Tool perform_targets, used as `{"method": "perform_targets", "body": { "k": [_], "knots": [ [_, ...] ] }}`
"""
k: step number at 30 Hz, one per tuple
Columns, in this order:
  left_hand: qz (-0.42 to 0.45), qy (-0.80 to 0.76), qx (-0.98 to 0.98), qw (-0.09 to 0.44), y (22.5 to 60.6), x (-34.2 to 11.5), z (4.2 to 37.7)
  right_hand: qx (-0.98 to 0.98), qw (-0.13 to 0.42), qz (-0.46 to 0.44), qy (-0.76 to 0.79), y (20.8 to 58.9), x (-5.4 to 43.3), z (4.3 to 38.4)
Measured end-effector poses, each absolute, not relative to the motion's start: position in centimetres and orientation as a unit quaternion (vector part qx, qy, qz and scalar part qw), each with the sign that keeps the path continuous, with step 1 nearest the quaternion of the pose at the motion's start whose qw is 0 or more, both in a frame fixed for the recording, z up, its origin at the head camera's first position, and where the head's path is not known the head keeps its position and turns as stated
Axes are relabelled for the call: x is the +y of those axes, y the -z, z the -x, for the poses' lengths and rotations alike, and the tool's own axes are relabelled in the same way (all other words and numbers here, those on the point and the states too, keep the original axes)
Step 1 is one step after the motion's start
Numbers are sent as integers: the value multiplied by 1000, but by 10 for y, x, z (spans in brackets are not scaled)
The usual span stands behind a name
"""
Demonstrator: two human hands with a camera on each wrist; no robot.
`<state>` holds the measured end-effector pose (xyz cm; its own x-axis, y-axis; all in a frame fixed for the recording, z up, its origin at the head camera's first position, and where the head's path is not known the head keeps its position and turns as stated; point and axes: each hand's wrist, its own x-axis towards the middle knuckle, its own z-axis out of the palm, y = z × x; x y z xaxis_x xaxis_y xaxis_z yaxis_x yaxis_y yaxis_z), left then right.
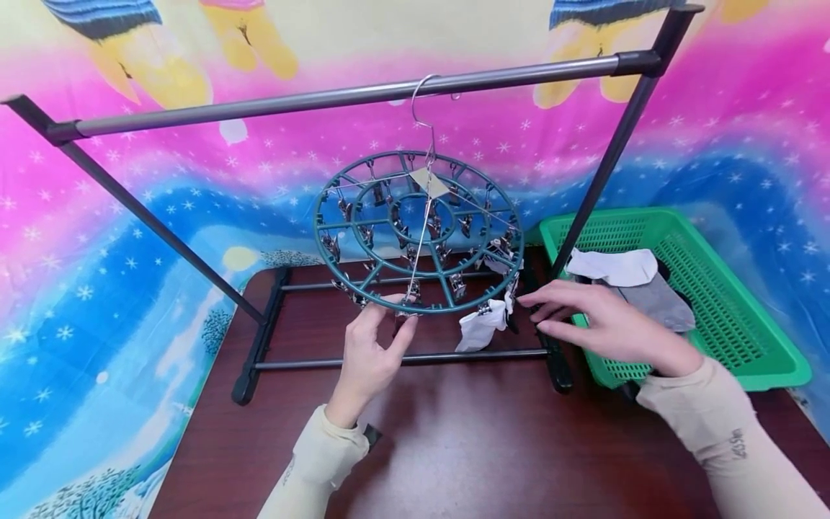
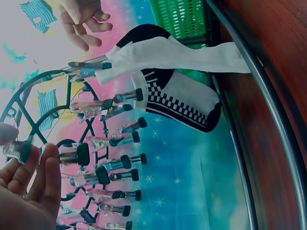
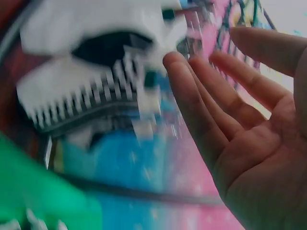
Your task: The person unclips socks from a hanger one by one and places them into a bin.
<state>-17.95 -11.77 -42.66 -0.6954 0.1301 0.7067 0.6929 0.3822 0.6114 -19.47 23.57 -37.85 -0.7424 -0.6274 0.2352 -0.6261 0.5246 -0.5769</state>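
A round green clip hanger (image 1: 447,277) hangs by its metal hook from a bar. My left hand (image 1: 372,353) is at its near rim, where thumb and fingertips pinch a small metal clip (image 2: 18,149). White socks (image 1: 482,326) hang from clips on the hanger's right side. One clipped sock (image 2: 182,98) has a black-and-white checkered band, and a plain white sock (image 2: 177,56) hangs beside it in the left wrist view. Close to these socks, my right hand (image 1: 599,324) is spread with relaxed fingers and holds nothing. The right wrist view is blurred around the socks.
A dark metal rack (image 1: 259,108) stands on the brown table (image 1: 467,432). Behind its right leg, a green basket (image 1: 746,317) contains a white sock (image 1: 616,267) and a grey sock (image 1: 658,306). Patterned cloth (image 1: 130,231) covers the wall.
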Motion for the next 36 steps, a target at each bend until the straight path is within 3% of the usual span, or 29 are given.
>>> {"method": "perform_targets", "body": {
  "k": [8,21,36],
  "knots": [
    [274,459,-815,223,424,-120,180,881,24,313,354,400,199,199],
    [282,379,-851,228,425,-117,180,907,-23,295,298,423,176,205],
    [252,462,-845,92,427,-100,175,873,79,284,388,442,188,211]
  ]
}}
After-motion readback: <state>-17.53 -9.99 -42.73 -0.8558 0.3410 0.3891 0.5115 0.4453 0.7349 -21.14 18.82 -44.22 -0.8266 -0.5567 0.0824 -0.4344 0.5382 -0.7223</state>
